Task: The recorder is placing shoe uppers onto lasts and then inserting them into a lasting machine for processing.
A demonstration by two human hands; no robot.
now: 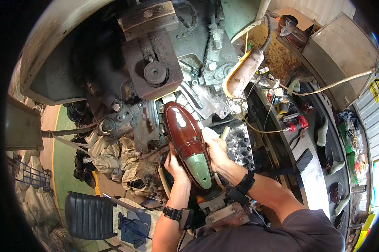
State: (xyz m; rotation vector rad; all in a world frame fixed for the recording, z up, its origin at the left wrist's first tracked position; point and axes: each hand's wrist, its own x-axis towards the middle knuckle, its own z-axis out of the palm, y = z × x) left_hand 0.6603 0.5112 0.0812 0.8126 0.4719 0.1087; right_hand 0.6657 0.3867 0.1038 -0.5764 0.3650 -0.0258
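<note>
A glossy dark red-brown shoe upper (182, 124) is stretched over a green shoe last (199, 170). Its toe points away from me, toward the metal jaws (193, 98) of a machine. My left hand (175, 167) grips the shoe along its left side, near the heel. On the opposite side my right hand (217, 154) is closed against the upper, its thumb and fingers partly hidden. Something white (210, 133) shows at the right fingertips; I cannot make out what it is.
Above the shoe hangs a dark machine block (151, 63). A lamp (245, 73) with a cable is at its right. Farther right, a rack (311, 176) bears a phone (304, 160) and several shoes on lasts. A black chair (90, 216) stands lower left, cloth sacks (103, 151) beyond it.
</note>
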